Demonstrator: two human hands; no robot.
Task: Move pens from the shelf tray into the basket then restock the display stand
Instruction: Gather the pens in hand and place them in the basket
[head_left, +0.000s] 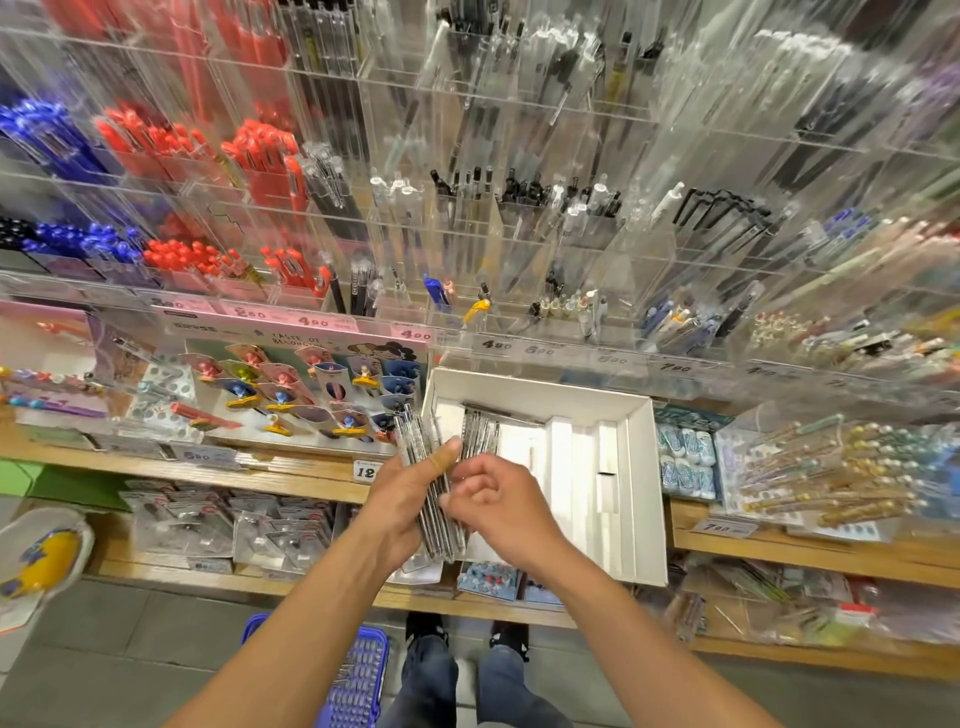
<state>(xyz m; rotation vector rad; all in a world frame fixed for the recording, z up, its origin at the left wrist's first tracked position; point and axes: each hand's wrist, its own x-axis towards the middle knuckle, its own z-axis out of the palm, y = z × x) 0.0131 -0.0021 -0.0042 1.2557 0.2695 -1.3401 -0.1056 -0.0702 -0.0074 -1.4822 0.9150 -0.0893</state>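
I see a wooden shelf running across the view, with a lower wooden ledge below it. On the upper shelf sits a white cardboard tray, tilted, overhanging the front edge, a few clear pens lying at its back left. Just left of the tray stands a display card of clip charms. Right of the tray: packs of paper clips, then a clear box of decorated pens. Price tags are stuck on the shelf fronts. The lower ledge carries bagged small items. On the grey floor sits a blue basket.
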